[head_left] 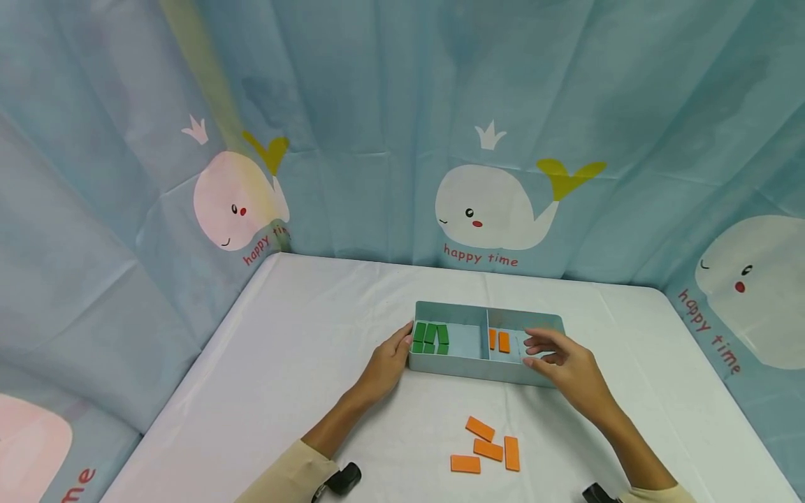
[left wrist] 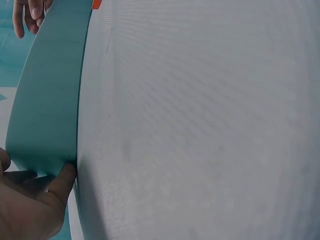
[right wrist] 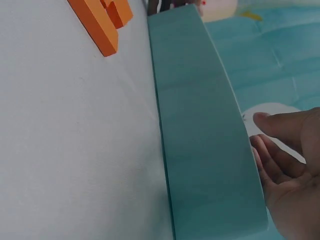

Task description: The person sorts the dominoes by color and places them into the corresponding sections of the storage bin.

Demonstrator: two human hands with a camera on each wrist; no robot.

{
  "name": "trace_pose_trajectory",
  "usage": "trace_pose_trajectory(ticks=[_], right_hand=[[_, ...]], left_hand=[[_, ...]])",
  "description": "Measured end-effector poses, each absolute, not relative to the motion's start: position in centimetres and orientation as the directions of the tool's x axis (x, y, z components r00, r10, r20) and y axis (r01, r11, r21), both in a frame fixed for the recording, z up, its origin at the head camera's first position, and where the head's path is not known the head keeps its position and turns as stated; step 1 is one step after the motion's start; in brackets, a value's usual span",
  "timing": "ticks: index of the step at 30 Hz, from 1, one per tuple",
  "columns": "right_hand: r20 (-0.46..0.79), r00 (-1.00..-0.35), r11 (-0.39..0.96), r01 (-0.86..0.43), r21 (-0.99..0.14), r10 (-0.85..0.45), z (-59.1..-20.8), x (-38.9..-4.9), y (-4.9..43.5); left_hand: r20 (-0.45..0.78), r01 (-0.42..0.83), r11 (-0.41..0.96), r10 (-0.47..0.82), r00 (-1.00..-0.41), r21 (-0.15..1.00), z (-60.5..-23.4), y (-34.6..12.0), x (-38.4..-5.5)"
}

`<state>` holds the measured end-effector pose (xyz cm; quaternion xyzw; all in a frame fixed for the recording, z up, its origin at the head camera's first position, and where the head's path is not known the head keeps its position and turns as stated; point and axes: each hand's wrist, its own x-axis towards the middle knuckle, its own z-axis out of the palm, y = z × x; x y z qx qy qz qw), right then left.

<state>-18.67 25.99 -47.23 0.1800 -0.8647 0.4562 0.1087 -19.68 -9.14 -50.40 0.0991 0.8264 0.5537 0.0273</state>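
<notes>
A blue-green two-compartment box (head_left: 465,367) lies across the white table. My left hand (head_left: 385,363) holds its left end; the left wrist view shows fingertips (left wrist: 65,175) at the lower corner of the end wall. Several green rectangular tiles (head_left: 431,333) lie in rows in the left compartment. Two orange tiles (head_left: 504,342) stand side by side at the divider in the right compartment. Over that compartment's right part is my right hand (head_left: 569,367), thumb and fingers apart and loosely bent, with nothing between them. In the right wrist view its fingers (right wrist: 280,162) reach past the box's rim.
Several loose orange tiles (head_left: 488,450) lie on the table in front of the box, two of them nearly touching. White cloth (head_left: 302,335) covers the table. Blue curtains (head_left: 352,202) with whale prints stand behind it and at both sides.
</notes>
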Motion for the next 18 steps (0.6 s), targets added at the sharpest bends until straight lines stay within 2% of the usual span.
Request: trace_pose_trajectory(ticks=[10,18], right_hand=[[0.316,-0.934,0.478,-0.357,-0.802,-0.167,-47.1,-16.8,26.6],[0.320,-0.930,0.465,-0.368,-0.806,-0.180,-47.4,-15.7,26.6]], left_hand=[[0.063,0.133,0.384,0.188,-0.980,0.914,-50.4,-9.1,-19.5],[0.060,0.130,0.385,0.190,-0.980,0.914,-50.3,-9.1,-19.5]])
